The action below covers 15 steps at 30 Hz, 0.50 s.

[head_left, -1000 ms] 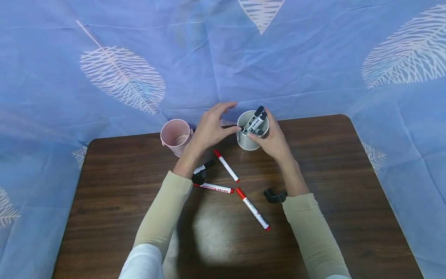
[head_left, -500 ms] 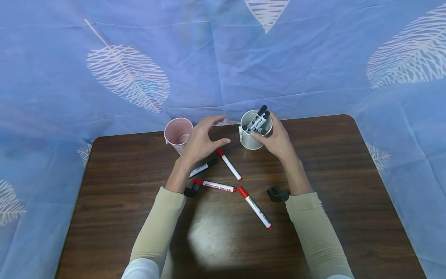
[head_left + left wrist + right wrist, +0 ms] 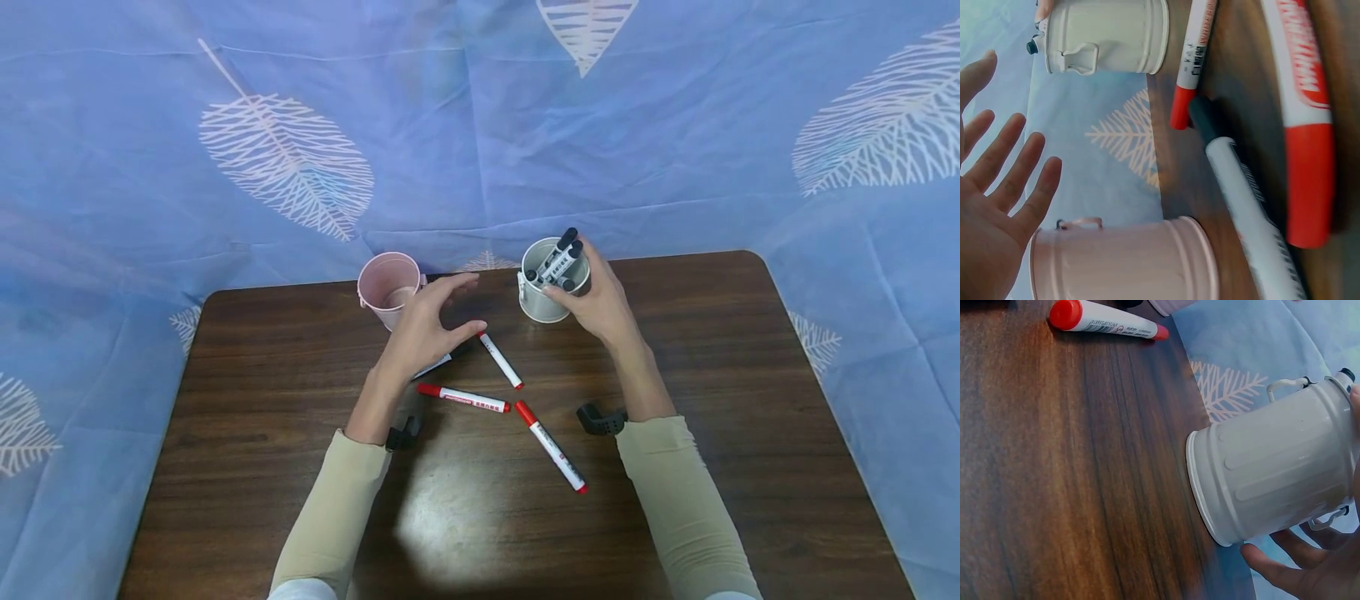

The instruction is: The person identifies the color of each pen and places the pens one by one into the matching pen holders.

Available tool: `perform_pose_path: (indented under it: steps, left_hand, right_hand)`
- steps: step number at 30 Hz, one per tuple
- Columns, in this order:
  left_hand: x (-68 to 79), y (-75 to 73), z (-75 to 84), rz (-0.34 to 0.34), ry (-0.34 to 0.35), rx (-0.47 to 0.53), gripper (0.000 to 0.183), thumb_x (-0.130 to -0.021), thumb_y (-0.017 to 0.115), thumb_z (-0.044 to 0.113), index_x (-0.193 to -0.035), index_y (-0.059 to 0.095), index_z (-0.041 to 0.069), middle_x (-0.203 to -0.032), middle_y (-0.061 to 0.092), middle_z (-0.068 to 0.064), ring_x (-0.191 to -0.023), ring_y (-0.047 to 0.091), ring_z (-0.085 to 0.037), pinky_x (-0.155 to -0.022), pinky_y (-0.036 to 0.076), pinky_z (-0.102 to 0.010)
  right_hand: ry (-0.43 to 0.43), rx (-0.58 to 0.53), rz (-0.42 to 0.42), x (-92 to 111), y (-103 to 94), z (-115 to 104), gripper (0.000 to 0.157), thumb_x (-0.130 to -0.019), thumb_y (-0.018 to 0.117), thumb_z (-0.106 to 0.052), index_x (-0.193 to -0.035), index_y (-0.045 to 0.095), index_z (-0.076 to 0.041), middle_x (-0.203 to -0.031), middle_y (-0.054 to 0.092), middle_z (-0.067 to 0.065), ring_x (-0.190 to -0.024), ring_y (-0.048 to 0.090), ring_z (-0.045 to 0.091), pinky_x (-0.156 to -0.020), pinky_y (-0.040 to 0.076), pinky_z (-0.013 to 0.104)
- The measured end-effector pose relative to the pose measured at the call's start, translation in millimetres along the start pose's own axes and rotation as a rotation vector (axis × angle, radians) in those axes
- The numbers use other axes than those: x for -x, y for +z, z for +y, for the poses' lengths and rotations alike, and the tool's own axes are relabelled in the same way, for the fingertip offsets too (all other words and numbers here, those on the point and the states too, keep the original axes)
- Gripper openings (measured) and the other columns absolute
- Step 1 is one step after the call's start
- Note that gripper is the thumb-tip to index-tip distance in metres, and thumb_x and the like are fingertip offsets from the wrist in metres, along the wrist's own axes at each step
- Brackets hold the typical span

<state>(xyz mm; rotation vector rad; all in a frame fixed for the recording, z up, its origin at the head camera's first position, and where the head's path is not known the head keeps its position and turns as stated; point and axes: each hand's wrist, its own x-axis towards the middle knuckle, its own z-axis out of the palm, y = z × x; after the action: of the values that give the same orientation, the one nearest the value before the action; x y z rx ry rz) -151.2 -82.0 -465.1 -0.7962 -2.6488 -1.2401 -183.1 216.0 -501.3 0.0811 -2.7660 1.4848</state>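
My left hand (image 3: 420,333) hovers with fingers spread over a black-capped whiteboard marker (image 3: 432,367), covering part of it in the head view. That hand holds nothing; its palm and separated fingers show in the left wrist view. With thumb at the rim and fingers round the far side, my right hand (image 3: 603,304) grips a small white bucket (image 3: 1279,469). Several black-capped markers (image 3: 558,265) stand tilted inside it. Red-capped markers lie on the table: one (image 3: 501,361) beside the left thumb, one (image 3: 472,401) across the middle, one (image 3: 553,450) nearer me.
A pink bucket (image 3: 386,318) stands at the table's back edge, just behind and left of the left hand. The dark wooden table (image 3: 247,433) meets a blue leaf-patterned cloth (image 3: 420,167) at the back.
My left hand has drawn away from the white bucket, leftward and toward me, to above the black-capped marker. The right hand keeps its hold on the white bucket.
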Motion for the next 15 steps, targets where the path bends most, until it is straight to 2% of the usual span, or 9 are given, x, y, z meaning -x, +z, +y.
perform_pose_path:
  steps: [8,15]
  left_hand:
    - [40.9,-2.3,-5.7,0.004,-0.068,0.091,0.062,-0.084,0.081,0.026,-0.138,0.056,0.012,-0.126,0.065,-0.002,-0.115,0.060,-0.016,-0.092,0.051,-0.043]
    - [65.8,-7.9,-12.4,0.027,-0.103,0.100,0.061,-0.082,0.083,0.022,-0.137,0.058,0.015,-0.121,0.067,-0.001,-0.111,0.062,-0.019,-0.090,0.052,-0.048]
  right_hand:
    - [0.003,0.001,-0.023,-1,-0.6,2,0.100,-0.083,0.077,-0.050,-0.158,0.011,-0.043,-0.161,0.026,0.008,-0.145,0.027,0.036,-0.110,0.027,0.063]
    - [0.030,-0.026,-0.034,1,-1.0,2,0.096,-0.082,0.077,-0.051,-0.157,0.018,-0.040,-0.155,0.038,0.012,-0.141,0.036,0.038,-0.106,0.032,0.062]
